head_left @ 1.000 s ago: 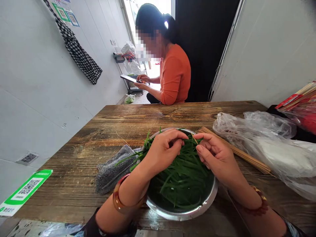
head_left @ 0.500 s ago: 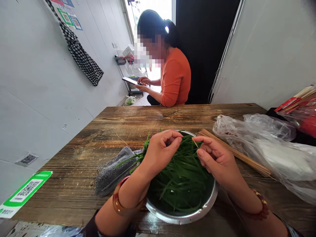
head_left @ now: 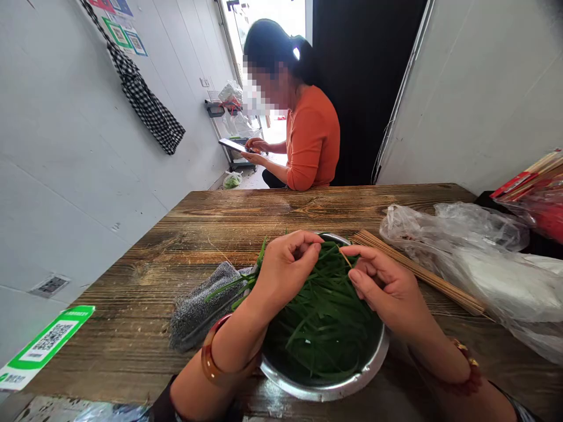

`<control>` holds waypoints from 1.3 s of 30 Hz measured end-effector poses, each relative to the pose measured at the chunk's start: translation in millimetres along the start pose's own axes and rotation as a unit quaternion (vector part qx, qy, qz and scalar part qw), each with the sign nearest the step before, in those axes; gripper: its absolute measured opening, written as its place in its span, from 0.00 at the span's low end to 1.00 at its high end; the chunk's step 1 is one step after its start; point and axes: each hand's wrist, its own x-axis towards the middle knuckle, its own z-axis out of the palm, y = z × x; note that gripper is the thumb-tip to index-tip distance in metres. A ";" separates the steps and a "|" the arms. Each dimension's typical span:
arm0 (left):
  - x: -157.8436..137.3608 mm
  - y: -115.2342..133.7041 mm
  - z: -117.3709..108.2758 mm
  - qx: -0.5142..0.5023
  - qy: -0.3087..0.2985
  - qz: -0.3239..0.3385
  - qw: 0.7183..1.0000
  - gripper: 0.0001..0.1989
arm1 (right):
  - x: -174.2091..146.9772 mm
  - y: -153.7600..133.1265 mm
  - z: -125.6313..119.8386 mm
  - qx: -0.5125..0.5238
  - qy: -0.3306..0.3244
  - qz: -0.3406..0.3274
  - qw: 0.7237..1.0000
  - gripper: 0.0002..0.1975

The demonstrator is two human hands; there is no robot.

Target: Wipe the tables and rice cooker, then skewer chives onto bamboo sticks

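Observation:
A metal bowl (head_left: pixel 328 394) full of long green leaves, which look like garlic chives (head_left: pixel 325 328), stands on the table in front of me. Above its far side my left hand (head_left: pixel 285 266) is closed in a pinch on chive leaves, some trailing out by the left wrist. My right hand (head_left: pixel 389 287) grips a thin bamboo skewer (head_left: pixel 345 257) between thumb and fingers. The skewer's tip points up and left, close to the leaves beside my left fingertips; I cannot tell whether it pierces them.
A grey towel (head_left: pixel 202 310) lies left of the bowl. Several bamboo skewers (head_left: pixel 422 275) form a bundle at right, beside clear plastic bags (head_left: pixel 492 281). Across the wooden table (head_left: pixel 153 264) sits a person in orange (head_left: pixel 312 140) holding a phone (head_left: pixel 233 144). A green QR card (head_left: pixel 48 346) is at left.
My right hand has shifted slightly left, bringing the skewer's tip nearer my left fingertips. My left hand has drawn back a little to the left, still pinching.

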 end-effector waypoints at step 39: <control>-2.5 -1.2 1.9 0.015 -0.012 0.052 0.998 0.09 | 0.1 1.0 -0.8 -0.037 -0.025 0.003 0.999 0.15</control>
